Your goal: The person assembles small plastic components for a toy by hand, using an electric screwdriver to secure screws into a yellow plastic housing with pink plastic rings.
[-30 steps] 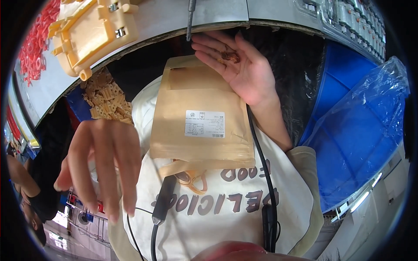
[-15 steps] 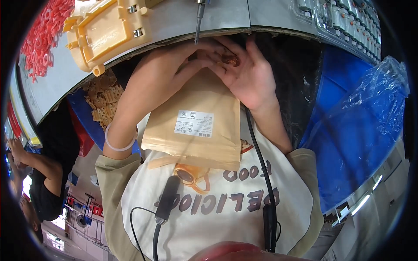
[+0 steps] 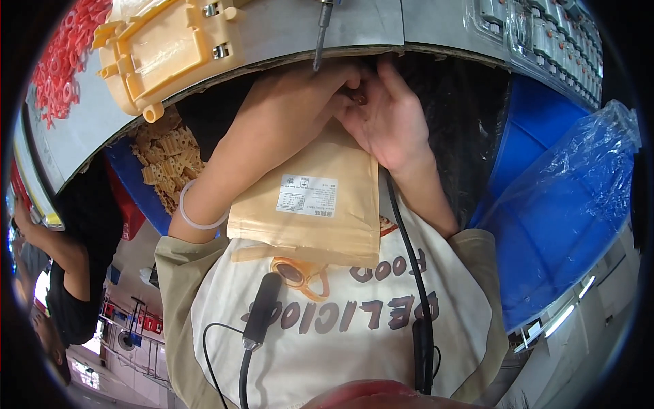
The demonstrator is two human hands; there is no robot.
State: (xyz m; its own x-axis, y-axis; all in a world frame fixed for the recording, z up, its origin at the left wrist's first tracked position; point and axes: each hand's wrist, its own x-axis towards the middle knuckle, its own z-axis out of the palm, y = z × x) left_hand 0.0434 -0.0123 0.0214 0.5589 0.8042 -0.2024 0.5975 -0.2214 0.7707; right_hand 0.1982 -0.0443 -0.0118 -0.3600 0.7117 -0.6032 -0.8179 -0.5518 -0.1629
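My left hand (image 3: 323, 88) reaches across with its fingers curled in against my right hand, just below the bench edge. Its fingertips are partly hidden, so what they pinch does not show. My right hand (image 3: 392, 119) is turned palm up and cupped, thumb raised. In its fingers sits a small shiny reddish-brown piece (image 3: 360, 99), mostly covered and too small to name. Beneath both hands a tan paper pouch (image 3: 306, 232) with a white label (image 3: 306, 195) leans against my printed apron (image 3: 354, 307); its far end is hidden by my hands and left forearm.
A yellow plastic fixture (image 3: 160, 61) and red plastic parts (image 3: 65, 68) lie on the grey bench (image 3: 279, 31). A screwdriver bit (image 3: 320, 41) hangs above its edge. Clear trays of small parts (image 3: 545, 41) stand right. Blue bins flank me, the left with tan pieces (image 3: 167, 160). Another person's arm (image 3: 61, 252) is far left.
My left hand has closed in over the reddish-brown piece, which shows less now. The left fingers are more curled, and the left forearm has shifted slightly right.
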